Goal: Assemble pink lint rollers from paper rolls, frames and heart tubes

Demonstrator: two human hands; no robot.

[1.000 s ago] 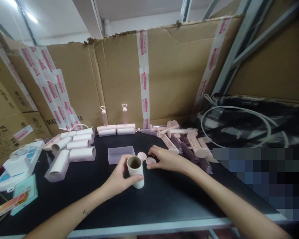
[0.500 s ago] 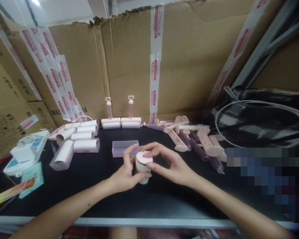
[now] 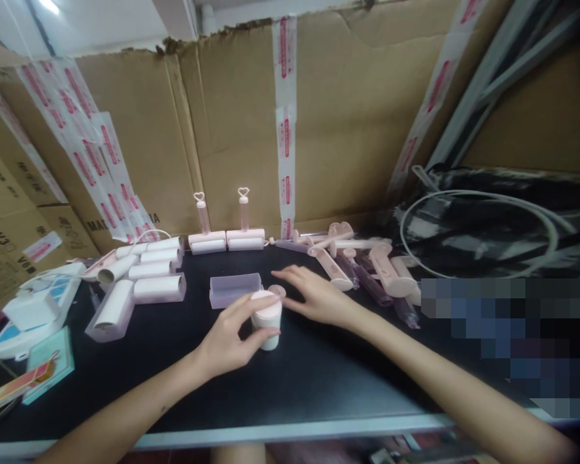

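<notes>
A white roll stands upright at twelve o'clock, its pink cap (image 3: 270, 310) and side gripped by the left hand (image 3: 229, 332), apparently for steadiness. The open right hand (image 3: 316, 298) hovers near a loose disc (image 3: 278, 292); a lavender tray (image 3: 229, 297) lies toward ten.

Far to the left of the left hand (image 3: 232, 335), the brown carton (image 3: 24, 200) reads "V3" and, lower, "V6"; its other print is blurred. Beyond that hand, the cardboard panel (image 3: 236, 129) shows "MA" and "IA" either side of packing tape (image 3: 118, 187), whose red labels are illegible.
</notes>
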